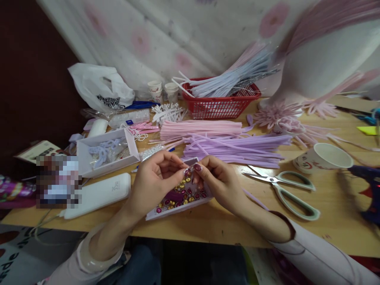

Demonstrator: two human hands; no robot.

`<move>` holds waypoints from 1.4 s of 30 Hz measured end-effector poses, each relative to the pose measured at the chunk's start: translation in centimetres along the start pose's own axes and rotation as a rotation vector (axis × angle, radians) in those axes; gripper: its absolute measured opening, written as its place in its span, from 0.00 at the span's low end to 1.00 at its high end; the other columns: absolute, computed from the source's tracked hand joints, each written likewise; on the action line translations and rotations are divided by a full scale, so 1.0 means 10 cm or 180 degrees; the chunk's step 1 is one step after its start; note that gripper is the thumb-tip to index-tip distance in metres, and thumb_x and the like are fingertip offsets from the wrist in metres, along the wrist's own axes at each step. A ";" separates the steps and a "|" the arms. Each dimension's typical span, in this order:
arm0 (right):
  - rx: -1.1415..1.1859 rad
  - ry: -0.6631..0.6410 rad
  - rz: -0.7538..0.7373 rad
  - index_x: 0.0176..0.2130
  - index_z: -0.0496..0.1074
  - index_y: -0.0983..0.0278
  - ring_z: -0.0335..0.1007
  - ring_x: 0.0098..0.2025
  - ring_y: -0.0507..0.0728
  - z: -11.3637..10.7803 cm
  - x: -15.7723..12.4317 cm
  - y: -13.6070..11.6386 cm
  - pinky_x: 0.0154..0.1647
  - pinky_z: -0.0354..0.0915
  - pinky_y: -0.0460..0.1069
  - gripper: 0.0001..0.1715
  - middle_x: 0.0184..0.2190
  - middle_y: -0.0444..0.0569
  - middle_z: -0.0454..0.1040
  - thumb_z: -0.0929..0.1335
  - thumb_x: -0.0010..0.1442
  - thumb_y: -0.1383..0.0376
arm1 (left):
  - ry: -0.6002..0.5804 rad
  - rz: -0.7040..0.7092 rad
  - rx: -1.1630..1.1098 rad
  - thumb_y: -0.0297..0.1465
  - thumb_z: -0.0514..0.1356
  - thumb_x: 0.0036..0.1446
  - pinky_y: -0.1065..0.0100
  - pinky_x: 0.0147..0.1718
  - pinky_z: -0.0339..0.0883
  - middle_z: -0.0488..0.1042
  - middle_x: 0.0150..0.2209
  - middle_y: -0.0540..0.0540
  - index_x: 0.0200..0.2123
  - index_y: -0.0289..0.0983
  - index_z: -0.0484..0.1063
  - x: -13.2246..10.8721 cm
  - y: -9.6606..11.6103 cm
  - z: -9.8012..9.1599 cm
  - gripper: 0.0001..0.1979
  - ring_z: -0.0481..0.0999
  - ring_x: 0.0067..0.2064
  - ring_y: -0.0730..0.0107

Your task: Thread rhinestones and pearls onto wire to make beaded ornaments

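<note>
Both hands meet over the gem sheet (178,200), which lies on the table (208,225) by the near edge. Left hand (154,178) and right hand (221,182): thumb and forefinger pressed together, tips touching each other, pinching a small gem (192,171) just above the sheet's far end. It's too small to tell which hand really bears it

Looks like a peel step. My take: lift with a nail edge, low angle, and keep fingertip skin off the sticky back. The other hand should pin the sheet so it doesn't ride up

Surface: pale wood, crowded. Scissors (285,190) sit just right of the right hand, blades open, points toward the hands, so mind the wrist. Cup (326,158) and glue gun (368,186) are further right. Purple stems (234,148) and pink stems (202,128) lie behind the hands, with a red basket (222,105) of white ones behind those. White box (103,152) and flat white case (97,194) are on the left, bag (101,89) at back left

Room: pale sheet with pink blotches behind, dark wall on the left
</note>
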State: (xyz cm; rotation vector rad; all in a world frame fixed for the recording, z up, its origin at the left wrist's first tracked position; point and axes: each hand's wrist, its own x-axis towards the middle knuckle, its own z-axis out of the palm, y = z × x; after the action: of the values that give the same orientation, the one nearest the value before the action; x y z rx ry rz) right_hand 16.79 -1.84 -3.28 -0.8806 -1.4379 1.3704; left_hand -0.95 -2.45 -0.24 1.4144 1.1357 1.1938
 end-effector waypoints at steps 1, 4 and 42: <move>0.0001 -0.0006 -0.0005 0.30 0.68 0.63 0.65 0.23 0.48 0.00 0.00 0.01 0.24 0.64 0.43 0.17 0.24 0.42 0.71 0.67 0.67 0.55 | -0.0007 -0.0018 -0.0010 0.24 0.66 0.51 0.70 0.36 0.78 0.82 0.32 0.47 0.31 0.37 0.70 0.00 0.00 0.00 0.07 0.82 0.34 0.69; 0.0020 0.0016 0.0015 0.31 0.68 0.63 0.66 0.23 0.48 0.00 0.00 0.01 0.25 0.64 0.43 0.16 0.24 0.42 0.72 0.67 0.67 0.56 | -0.0062 -0.0066 -0.0020 0.25 0.66 0.52 0.70 0.35 0.78 0.82 0.32 0.48 0.31 0.38 0.68 -0.01 0.00 0.01 0.08 0.82 0.34 0.69; -0.4105 -0.0281 -0.2847 0.36 0.66 0.63 0.68 0.33 0.58 -0.21 0.10 -0.05 0.57 0.55 0.61 0.13 0.26 0.46 0.75 0.58 0.70 0.72 | -0.0516 -0.0377 -0.1132 0.23 0.65 0.58 0.74 0.37 0.67 0.75 0.32 0.56 0.35 0.40 0.53 -0.03 0.08 0.00 0.19 0.73 0.35 0.80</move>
State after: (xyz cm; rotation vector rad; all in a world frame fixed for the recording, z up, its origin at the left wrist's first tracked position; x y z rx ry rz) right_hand 18.53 -0.28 -2.72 -0.6978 -2.3646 -0.3116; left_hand -0.91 -2.84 0.54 1.1336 0.8346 1.1114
